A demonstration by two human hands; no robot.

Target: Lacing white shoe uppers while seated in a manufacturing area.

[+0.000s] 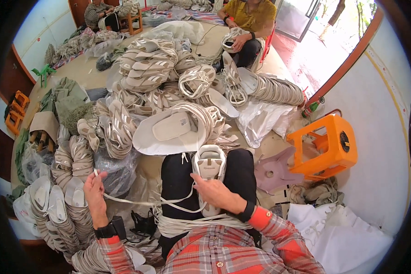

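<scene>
A beige and white shoe (209, 165) stands on my lap between my thighs, its opening facing away from me. My right hand (220, 195) lies across the shoe's near part, fingers curled at its left edge; the fingertips are partly hidden. Out to the left, my left hand (95, 188) is raised and pinches the tip of a cream shoelace (137, 201). The lace sags from that hand across my left thigh to the shoe. A bundle of loose cream laces (196, 227) lies over my lap, close to my waist.
Ahead rises a large pile of shoe uppers (146, 68), with a white insole (169, 130) nearest my knees. Stacked uppers (59, 214) stand at left. An orange stool (326, 148) lies tipped at right, near a green bottle (313, 107). A person (249, 27) handles an upper beyond.
</scene>
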